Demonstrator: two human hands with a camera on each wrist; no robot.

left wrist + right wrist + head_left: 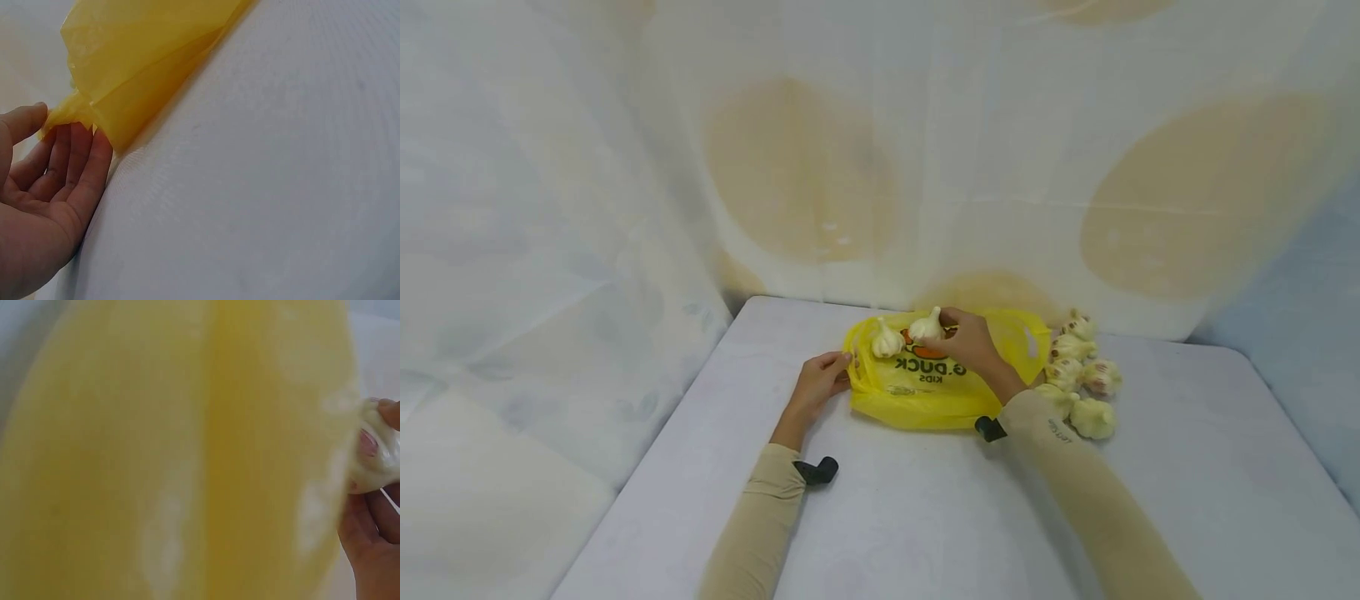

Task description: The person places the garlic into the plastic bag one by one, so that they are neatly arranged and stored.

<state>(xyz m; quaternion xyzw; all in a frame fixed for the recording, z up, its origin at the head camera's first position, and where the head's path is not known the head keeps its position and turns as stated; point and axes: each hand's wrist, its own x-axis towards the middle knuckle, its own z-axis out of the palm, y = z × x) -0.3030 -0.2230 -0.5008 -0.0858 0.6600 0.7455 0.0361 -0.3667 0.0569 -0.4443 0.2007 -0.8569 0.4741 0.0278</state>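
A yellow plastic bag [940,400] with printed lettering lies on the table. My left hand [817,385] pinches the bag's left edge between thumb and fingers; in the left wrist view the thumb presses the gathered plastic [75,112] against the fingers. Over the bag, my right hand [970,342] holds a garlic bulb [927,327] with its stem pointing up. The right wrist view shows part of that bulb [375,450] in the fingers, beside blurred yellow plastic [187,456]. Another garlic bulb [887,340] sits at the bag's left part, near the left hand.
Several more garlic bulbs [1064,375] are heaped at the bag's right side, close to the right forearm. The white table [910,517] ends at the back against a hanging curtain [985,167] with tan spots. Fabric [535,250] also hangs along the left.
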